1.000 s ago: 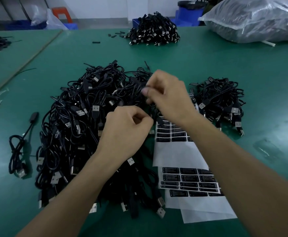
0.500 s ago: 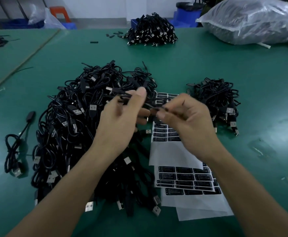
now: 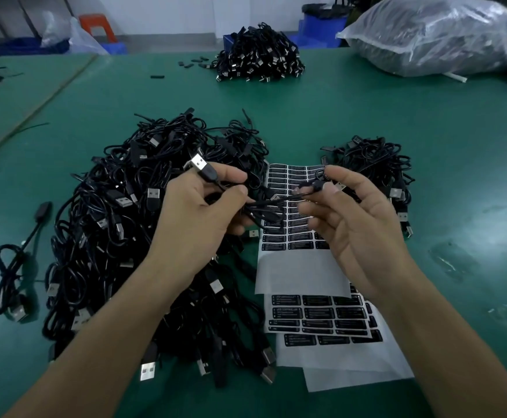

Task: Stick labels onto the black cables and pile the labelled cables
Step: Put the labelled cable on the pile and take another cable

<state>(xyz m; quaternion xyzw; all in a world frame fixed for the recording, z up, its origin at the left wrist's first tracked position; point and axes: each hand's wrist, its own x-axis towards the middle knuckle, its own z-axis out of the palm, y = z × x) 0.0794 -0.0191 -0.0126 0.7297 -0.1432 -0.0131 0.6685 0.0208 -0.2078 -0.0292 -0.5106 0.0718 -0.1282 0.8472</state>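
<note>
Left hand: my left hand (image 3: 198, 212) has its fingers curled round one black cable (image 3: 264, 206), whose USB plug (image 3: 199, 162) sticks up above the thumb
Right hand: my right hand (image 3: 357, 224) pinches the cable's other end between thumb and forefinger, the remaining fingers loose
Where the cable is: held in the air between both hands, over the far end of the label sheets (image 3: 300, 267)
Label: I cannot tell whether this cable carries one yet
Done so far: I judge the small pile (image 3: 375, 164) to the right of the sheets to be the labelled cables; the near part of the top sheet is bare backing
Left to do: by my reading most of the job, since the big heap (image 3: 110, 221) on the left dwarfs that pile and rows of labels remain on the sheets
</note>
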